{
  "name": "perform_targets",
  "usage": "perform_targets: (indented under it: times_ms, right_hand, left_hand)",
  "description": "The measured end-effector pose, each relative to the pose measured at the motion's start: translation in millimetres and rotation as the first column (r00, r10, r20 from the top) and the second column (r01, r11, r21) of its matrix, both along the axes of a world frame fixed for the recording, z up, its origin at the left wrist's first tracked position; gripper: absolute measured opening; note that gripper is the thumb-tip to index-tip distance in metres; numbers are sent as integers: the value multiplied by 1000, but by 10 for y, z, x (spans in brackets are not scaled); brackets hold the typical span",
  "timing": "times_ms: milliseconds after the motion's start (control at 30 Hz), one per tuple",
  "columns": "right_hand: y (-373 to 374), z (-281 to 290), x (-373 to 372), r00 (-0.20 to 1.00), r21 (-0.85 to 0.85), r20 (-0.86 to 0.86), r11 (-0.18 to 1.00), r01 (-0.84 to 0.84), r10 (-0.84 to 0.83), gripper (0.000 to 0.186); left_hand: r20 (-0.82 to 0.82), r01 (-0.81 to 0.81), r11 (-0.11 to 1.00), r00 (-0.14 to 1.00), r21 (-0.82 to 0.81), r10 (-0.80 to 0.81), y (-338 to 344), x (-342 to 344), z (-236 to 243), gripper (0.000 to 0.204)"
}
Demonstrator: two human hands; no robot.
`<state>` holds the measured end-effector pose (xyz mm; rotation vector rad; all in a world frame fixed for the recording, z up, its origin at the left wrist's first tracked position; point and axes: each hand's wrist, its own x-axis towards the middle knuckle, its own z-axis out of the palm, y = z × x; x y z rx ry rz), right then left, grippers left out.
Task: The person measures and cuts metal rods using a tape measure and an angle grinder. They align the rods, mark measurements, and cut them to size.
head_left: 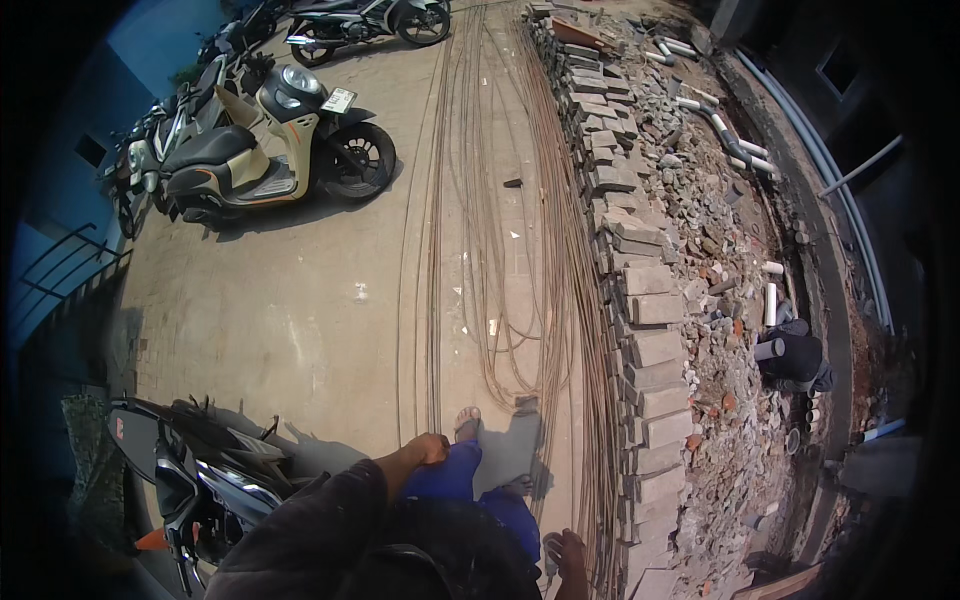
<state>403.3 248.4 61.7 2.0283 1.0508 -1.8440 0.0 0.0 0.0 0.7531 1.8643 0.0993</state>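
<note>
My left hand (pixel 430 448) is curled closed in front of my blue trouser leg (pixel 448 470), where thin rods reach it; what it holds is unclear. Lower right, my right hand (pixel 565 555) has bent fingers by the long rust-brown rods (pixel 585 420), around something I cannot make out. Many of these thin rods run lengthwise along the pavement, some bent into loops near my foot (pixel 467 425).
A stacked row of grey pavers (pixel 650 350) borders rubble (pixel 715 230) with white pipes (pixel 745 160) and a dark bundled shape (pixel 795 355). Parked scooters (pixel 240 160) stand upper left, another motorbike (pixel 200 480) close at lower left. A railing (pixel 65 260) is at far left.
</note>
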Motion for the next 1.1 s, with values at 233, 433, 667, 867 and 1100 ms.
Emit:
perform_targets:
  times_ms: [233,433,667,867,1100]
  right_hand:
    - [-75,208,-881,992,86,-110,995,-58,67,51]
    - [-405,-588,-1343,964,-75,-230,985,-158,137,53]
    - [-808,-2469,-1766,903,-157,-222,900,-407,369,48]
    - [-1098,-3215,-1917,902,-173,-265,904,-391,340,44]
    - [-973,-3403,-1784,903,-97,-220,913,-396,368,38]
  left_hand:
    - [58,184,974,982,-133,-178,106,-452,-736,38]
    - [120,309,925,950,-222,-289,664,-542,-1775,38]
    - [73,216,972,975,-87,-210,1470,-284,-3585,35]
    - [-72,70,987,994,-142,-81,2138,-93,-5011,35]
    - [82,-904,296,285,-307,955,2322,-179,-5820,24]
